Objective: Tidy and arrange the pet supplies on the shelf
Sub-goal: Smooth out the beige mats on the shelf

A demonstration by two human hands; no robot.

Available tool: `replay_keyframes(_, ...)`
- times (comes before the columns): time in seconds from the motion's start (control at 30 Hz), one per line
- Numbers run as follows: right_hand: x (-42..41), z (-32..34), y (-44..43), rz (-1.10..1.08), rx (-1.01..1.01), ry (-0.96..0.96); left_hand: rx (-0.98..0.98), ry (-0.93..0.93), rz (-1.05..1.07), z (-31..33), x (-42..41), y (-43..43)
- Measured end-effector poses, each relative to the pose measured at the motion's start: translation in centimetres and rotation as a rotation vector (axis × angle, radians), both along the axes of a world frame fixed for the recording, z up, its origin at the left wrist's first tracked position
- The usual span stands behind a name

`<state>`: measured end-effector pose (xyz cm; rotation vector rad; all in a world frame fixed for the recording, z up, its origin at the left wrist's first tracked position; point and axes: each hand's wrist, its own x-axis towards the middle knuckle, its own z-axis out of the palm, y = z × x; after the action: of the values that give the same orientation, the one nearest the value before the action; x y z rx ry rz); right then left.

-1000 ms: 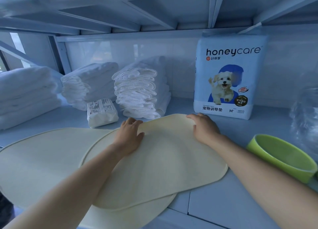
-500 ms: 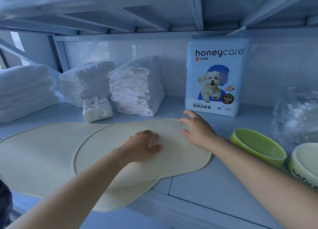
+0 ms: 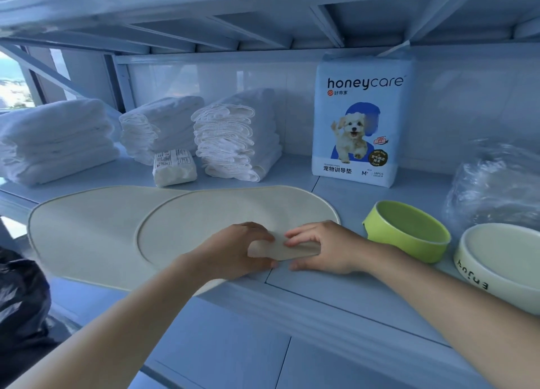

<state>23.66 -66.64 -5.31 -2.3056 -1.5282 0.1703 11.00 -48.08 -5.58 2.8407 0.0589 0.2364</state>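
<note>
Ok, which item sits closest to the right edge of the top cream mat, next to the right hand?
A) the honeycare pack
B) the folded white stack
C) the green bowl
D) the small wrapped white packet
C: the green bowl sits just right of the top mat and beside the right hand, while the honeycare pack stands further back.
</note>
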Motion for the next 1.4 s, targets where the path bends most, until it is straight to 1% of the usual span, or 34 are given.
replay_keyframes(0.13,-0.4,0.1,0.0,-0.01,0.086,-0.057,0.08,-0.075,0.027,-0.1,-0.8,-0.5)
replay_keyframes(0.27,-1.3,0.7,0.1,-0.023,0.13,-0.15,0.086,-0.139,0.014,0.1,-1.3,-1.1)
replay_keyframes(0.43,-2.7,1.2,0.1,-0.01,0.191,-0.201,0.024,-0.199,0.004,0.5,-2.4,-1.0)
replay_keyframes(0.53,-3.7,1.0,-0.1,0.021,0.198,-0.211,-0.021,-0.175,-0.035,0.6,-3.6,-0.6)
replay_keyframes(0.63,-4.3,1.0,-0.1,0.041,0.214,-0.183,-0.073,-0.142,-0.049,0.5,-4.7,-0.3)
replay_keyframes(0.87,-3.0,0.3,-0.4,-0.04,0.216,0.065,-0.15,-0.109,-0.007,-0.1,-6.7,0.7)
replay_keyframes(0.93,-2.9,0.1,-0.4,-0.049,0.216,0.105,-0.19,-0.111,0.012,-0.2,-7.0,0.9)
replay_keyframes(1.13,-3.1,0.1,0.1,-0.081,0.206,0.049,-0.235,-0.113,0.031,-0.5,-6.3,1.1)
replay_keyframes(1.27,-3.1,0.1,0.7,-0.098,0.191,0.03,-0.173,-0.11,0.053,-0.9,-5.1,1.8)
replay_keyframes(1.4,-2.8,0.1,2.1,-0.099,0.161,0.021,-0.086,-0.147,0.077,-1.5,-4.2,2.9)
